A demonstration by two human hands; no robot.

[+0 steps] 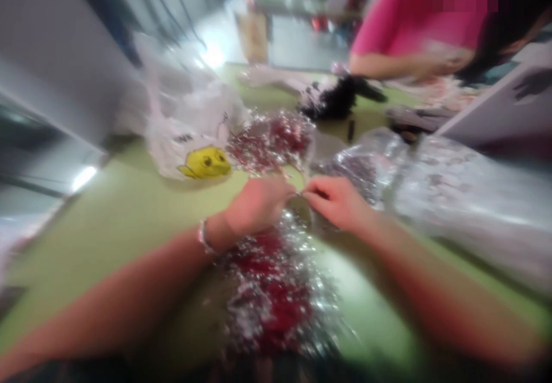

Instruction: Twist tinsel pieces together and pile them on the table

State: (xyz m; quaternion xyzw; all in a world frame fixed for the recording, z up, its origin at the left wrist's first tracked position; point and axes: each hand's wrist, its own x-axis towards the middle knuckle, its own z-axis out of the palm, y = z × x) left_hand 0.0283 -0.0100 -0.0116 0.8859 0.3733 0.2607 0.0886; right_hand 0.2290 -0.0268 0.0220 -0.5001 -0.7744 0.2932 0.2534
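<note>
My left hand (pixel 261 205) and my right hand (pixel 336 199) meet fingertip to fingertip near the middle of the view. Both are closed in a pinch on a small dark, thin piece between them, too blurred to name. Below my hands, a red and silver tinsel strand (pixel 276 291) runs down to the near edge of the green table (pixel 142 216). More red and silver tinsel (pixel 276 138) lies heaped just beyond my hands. A bracelet circles my left wrist.
A white plastic bag (pixel 185 118) with a yellow print stands at the left. Clear plastic packages (pixel 466 187) lie at the right. A black fluffy bundle (pixel 332 98) is farther back. Across the table a person in a pink top (pixel 397 26) has their hands together.
</note>
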